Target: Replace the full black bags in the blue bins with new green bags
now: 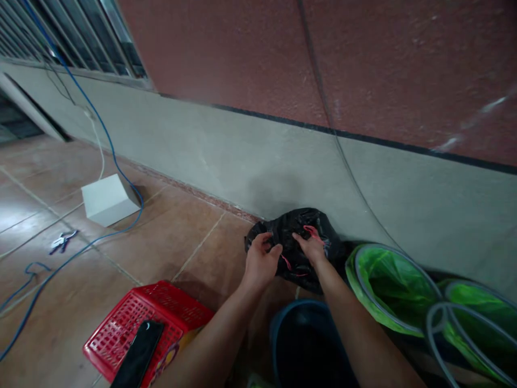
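Note:
Against the foot of the wall lies a crumpled black garbage bag (301, 221) with pink drawstrings. My left hand (262, 261) is at the bag's left side, its fingers loosely curled and a gap between them and the thumb. On the bag's right part, my right hand (313, 249) has its thumb stretched to the left, while its other fingers are bent into the plastic beside a pink drawstring (314, 232) and partly hidden. Another loop of drawstring shows between the hands. Just below the bag stands a dark blue bucket (283, 323).
A red plastic basket (121, 318) with a black phone (141, 345) on it is at lower left. Two green-lined round bins (363, 302) stand at right. A white box (107, 202), pliers-like tools (62, 242) and a blue cable (115, 231) lie on the tiles.

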